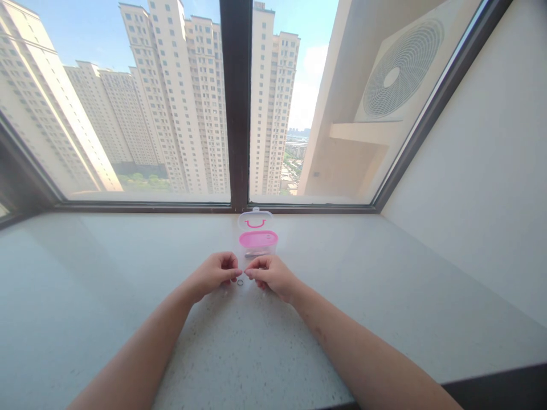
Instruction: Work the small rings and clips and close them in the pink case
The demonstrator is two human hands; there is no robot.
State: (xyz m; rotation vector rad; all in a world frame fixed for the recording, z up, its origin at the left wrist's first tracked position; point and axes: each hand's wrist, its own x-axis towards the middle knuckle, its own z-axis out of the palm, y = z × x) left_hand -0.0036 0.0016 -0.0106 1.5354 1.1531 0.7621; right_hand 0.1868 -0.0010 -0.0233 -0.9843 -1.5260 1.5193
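Observation:
My left hand (216, 274) and my right hand (270, 274) rest close together on a pale speckled stone sill (128, 285), fingers curled in. Between their fingertips lies a tiny metal ring (240, 282); both hands pinch toward it, and I cannot tell which one grips it. Just behind the hands stands a small clear plastic box (257, 241) with a pink base, its clear lid (255, 220) with a pink handle raised open toward the window.
A large window with a dark central post (236, 102) rises behind the sill; tall apartment blocks and an air-conditioner unit (399, 71) are outside. A white wall (491, 171) closes the right side. The sill's dark front edge (491, 381) runs at the lower right.

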